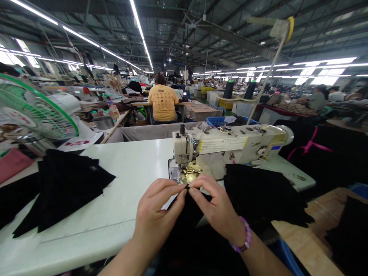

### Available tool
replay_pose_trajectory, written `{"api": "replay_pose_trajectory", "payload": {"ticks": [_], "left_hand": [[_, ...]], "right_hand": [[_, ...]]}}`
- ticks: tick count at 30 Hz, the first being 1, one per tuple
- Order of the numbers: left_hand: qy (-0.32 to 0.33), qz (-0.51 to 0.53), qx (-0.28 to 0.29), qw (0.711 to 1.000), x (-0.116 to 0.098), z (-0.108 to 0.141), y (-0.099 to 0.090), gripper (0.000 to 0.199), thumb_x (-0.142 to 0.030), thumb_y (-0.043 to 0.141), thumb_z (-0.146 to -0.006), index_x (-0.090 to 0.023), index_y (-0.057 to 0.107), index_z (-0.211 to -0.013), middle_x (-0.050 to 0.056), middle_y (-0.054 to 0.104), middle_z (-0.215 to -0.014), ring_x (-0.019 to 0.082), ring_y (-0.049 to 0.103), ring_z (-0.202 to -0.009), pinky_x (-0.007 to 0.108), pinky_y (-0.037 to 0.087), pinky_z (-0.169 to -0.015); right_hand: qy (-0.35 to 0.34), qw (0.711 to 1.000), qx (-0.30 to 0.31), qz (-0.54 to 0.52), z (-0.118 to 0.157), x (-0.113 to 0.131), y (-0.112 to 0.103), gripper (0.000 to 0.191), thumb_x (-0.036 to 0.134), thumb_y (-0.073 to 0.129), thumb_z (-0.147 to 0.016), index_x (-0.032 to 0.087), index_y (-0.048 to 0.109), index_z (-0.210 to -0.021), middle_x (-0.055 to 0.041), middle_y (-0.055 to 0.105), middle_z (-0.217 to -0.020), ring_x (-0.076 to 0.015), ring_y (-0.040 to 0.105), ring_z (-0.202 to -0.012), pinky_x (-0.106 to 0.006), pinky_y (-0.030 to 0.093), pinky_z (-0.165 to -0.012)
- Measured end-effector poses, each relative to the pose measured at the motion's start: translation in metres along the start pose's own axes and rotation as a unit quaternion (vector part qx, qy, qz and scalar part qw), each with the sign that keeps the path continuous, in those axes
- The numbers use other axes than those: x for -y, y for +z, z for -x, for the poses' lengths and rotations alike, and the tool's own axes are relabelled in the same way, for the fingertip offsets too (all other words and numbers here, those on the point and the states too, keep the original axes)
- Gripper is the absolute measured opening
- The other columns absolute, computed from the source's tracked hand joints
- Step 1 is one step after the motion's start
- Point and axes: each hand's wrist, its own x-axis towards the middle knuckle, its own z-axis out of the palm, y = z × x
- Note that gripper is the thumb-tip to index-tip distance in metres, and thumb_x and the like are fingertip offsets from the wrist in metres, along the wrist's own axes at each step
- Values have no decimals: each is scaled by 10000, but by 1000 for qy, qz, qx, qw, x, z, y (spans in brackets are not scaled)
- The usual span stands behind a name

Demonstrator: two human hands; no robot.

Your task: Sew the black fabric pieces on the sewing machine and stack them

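— Two hands in close, what have I got?
— My left hand and right hand meet at the fingertips, pinched together on an edge of black fabric, just before the presser foot.
— Further out?
— A stack of black pieces lies left on the white table, a black heap right. Past the sewing machine, a co-worker in a yellow shirt sits turned away.

The cloth in the left hand and right hand is black. The bracelet on that right arm has purple and white beads. Past the hands, the sewing machine is cream, the table is white, and a shirt is yellow with dark dots.
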Motion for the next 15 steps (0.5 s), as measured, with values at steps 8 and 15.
{"api": "replay_pose_trajectory", "payload": {"ticks": [8,15], "left_hand": [[-228,85,-35,969,15,-11,-29,206,-416,679,-854,-212,687,-876,0,698,-752,148,655,-683,238,550,-628],[-313,110,-86,939,28,2,-35,382,-567,702,-813,-206,648,-927,-40,654,-653,122,601,-574,212,536,-561]], "right_hand": [[-8,999,30,28,-6,-22,-27,187,343,728,-882,220,639,-772,-56,717,-969,-226,647,-962,-410,496,-924],[76,995,-4,-67,-8,-22,-31,143,320,655,-921,229,758,-960,-32,779,-936,-194,730,-878,-313,591,-808]]}}
